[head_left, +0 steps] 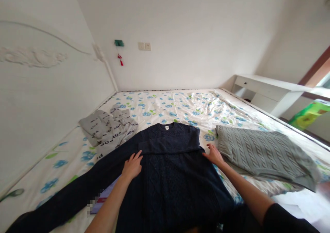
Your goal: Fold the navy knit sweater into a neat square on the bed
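Note:
A dark navy knitted sweater (167, 171) lies flat on the bed, collar away from me, with one sleeve folded across the chest and the other sleeve stretched out toward the lower left. My left hand (132, 166) rests flat on the sweater near its left side, fingers apart. My right hand (213, 155) presses flat at the sweater's right edge, by the folded sleeve. Neither hand grips anything.
The bed has a white sheet with blue flowers (180, 105). A grey cable-knit sweater (263, 154) lies folded on the right. A grey printed garment (108, 129) is crumpled at the left by the headboard (38, 98). A white desk (270, 88) stands at the far right.

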`<state>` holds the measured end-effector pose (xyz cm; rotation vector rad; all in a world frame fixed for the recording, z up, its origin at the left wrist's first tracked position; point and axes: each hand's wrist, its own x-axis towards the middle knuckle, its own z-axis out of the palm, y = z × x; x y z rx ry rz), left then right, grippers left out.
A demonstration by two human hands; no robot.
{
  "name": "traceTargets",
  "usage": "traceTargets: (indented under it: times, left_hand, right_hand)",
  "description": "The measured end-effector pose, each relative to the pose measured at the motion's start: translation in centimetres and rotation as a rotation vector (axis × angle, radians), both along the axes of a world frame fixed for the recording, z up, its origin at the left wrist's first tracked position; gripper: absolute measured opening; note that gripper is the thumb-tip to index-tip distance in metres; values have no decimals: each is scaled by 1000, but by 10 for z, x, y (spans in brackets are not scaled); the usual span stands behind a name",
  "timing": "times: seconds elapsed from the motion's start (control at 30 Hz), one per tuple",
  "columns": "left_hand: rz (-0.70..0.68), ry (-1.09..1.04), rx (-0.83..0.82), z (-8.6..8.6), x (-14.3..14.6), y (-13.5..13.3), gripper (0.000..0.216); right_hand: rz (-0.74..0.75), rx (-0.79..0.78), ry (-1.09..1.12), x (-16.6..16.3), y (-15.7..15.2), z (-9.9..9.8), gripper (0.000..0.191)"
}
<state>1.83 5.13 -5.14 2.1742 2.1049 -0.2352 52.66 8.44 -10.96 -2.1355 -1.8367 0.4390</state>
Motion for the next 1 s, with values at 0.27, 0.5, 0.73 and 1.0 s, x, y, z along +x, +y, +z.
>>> traceTargets:
  times: [0.27,0.5,0.73,1.0]
  left_hand:
    - [69,65,30,-8,-6,14,70]
    - [110,59,-124,-1,-11,6,66]
    - [77,55,-247,7,0,2,72]
    - [-38,-123,-413,15,-33,13,71]
  right_hand:
    - [23,-87,-65,-31,48,2,36]
    - [-35,-43,-160,19,58,1,29]
    - [1,-144,-150,25,58,-14,52]
    - [418,-39,-166,24,56,-39,89]
